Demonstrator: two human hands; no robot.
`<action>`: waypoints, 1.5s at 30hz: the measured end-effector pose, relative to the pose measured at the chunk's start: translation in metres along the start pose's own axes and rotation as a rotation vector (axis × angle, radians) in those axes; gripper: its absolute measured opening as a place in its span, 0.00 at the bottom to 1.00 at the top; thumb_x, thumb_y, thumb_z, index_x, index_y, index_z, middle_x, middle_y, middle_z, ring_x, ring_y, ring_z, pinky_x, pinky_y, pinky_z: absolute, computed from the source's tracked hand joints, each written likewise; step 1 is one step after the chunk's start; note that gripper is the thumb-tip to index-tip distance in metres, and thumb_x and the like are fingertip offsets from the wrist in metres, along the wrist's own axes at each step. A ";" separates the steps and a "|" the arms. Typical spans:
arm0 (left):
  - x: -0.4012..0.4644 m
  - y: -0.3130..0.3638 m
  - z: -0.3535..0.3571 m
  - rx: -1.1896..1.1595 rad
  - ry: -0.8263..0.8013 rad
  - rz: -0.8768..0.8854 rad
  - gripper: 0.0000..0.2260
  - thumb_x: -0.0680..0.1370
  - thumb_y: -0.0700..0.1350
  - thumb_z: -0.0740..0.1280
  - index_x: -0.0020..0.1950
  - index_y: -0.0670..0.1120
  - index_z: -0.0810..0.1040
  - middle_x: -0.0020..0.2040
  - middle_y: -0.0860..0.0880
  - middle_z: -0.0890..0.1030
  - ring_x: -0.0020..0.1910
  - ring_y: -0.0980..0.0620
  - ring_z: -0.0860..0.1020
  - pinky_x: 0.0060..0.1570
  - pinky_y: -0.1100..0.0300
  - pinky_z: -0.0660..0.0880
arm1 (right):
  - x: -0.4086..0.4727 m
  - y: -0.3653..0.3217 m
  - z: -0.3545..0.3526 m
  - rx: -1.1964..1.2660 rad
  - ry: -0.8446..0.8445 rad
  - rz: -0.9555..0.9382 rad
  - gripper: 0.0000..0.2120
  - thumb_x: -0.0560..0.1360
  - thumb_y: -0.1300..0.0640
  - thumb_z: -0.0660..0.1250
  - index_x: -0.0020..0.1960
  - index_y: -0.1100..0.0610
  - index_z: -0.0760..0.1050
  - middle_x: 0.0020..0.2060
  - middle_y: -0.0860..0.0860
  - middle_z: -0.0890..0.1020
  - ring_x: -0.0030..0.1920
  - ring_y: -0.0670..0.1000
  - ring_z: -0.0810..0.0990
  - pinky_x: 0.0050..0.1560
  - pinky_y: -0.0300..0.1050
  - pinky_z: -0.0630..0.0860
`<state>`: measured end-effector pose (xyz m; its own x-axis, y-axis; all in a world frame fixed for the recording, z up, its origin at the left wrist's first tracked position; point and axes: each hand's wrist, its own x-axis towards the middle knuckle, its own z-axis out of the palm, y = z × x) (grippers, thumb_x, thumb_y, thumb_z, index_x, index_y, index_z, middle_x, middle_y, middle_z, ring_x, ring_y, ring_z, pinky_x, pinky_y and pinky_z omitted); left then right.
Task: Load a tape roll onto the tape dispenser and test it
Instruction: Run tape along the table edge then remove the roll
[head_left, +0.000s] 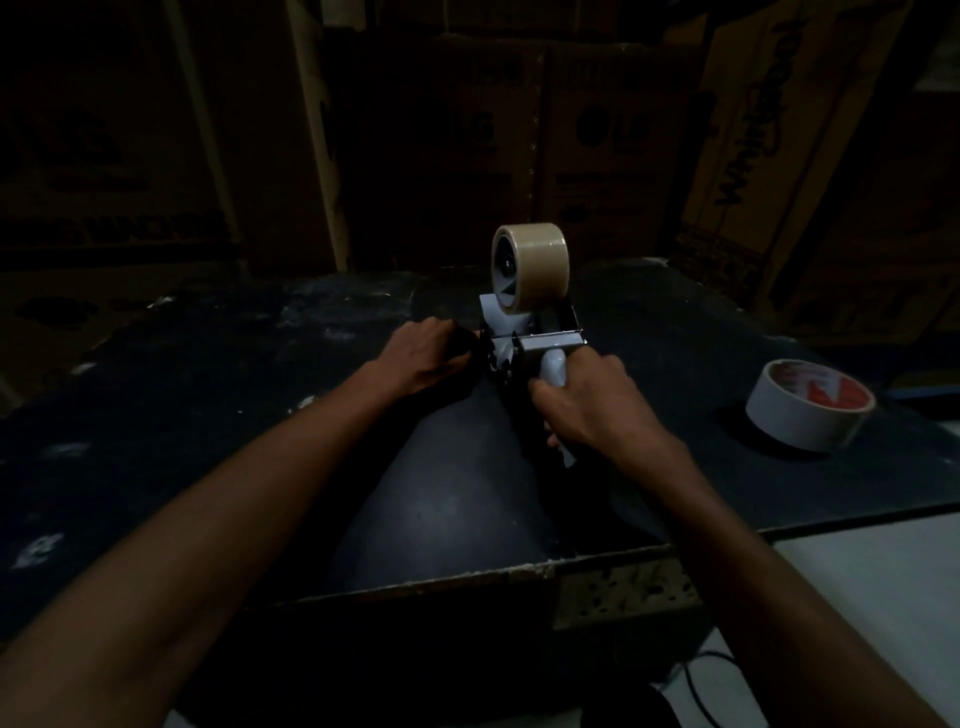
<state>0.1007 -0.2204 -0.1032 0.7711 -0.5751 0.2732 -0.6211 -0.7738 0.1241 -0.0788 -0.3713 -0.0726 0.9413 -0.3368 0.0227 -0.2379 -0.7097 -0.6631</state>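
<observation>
With the roll (531, 266) already seated on the hub of the dispenser (524, 338), we judge the step in hand to be threading the tape end down to the front and trying a pull. Our right hand (597, 400) is clenched round the pale handle, holding the dispenser upright on the dark table (208, 415). Our left hand (426, 353) is curled at the dispenser's front edge, but the light is too poor to tell whether it pinches tape or only steadies the frame. To do this well, we should keep the right grip firm so the frame does not tip, draw the loose end straight and flat under the guide, sticky side outward, and keep fingertips clear of the cutter. A spare roll (810, 405) lies flat on the table well to our right, apart from the work.
</observation>
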 end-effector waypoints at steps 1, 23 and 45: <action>0.000 0.002 0.000 0.027 0.001 -0.004 0.18 0.79 0.53 0.63 0.64 0.45 0.77 0.59 0.40 0.81 0.55 0.38 0.80 0.53 0.49 0.74 | -0.001 0.000 -0.001 0.004 0.002 0.001 0.22 0.74 0.47 0.66 0.63 0.57 0.74 0.54 0.60 0.81 0.51 0.61 0.83 0.55 0.58 0.81; 0.001 0.005 -0.001 0.105 -0.071 0.028 0.18 0.81 0.47 0.61 0.70 0.58 0.72 0.65 0.43 0.78 0.60 0.41 0.78 0.56 0.48 0.73 | -0.027 0.012 -0.006 -0.018 -0.025 -0.023 0.10 0.73 0.47 0.64 0.47 0.54 0.72 0.47 0.58 0.83 0.42 0.58 0.85 0.49 0.55 0.84; -0.021 0.015 0.013 -0.174 -0.195 0.255 0.18 0.82 0.39 0.56 0.73 0.45 0.70 0.78 0.43 0.62 0.75 0.42 0.64 0.75 0.41 0.54 | -0.057 0.032 -0.031 0.291 -0.279 0.135 0.12 0.76 0.45 0.71 0.51 0.51 0.75 0.32 0.53 0.87 0.32 0.52 0.87 0.29 0.43 0.81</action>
<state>0.0770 -0.2231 -0.1192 0.5900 -0.7967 0.1308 -0.7986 -0.5519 0.2401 -0.1474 -0.3941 -0.0713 0.9445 -0.2061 -0.2559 -0.3239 -0.4526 -0.8308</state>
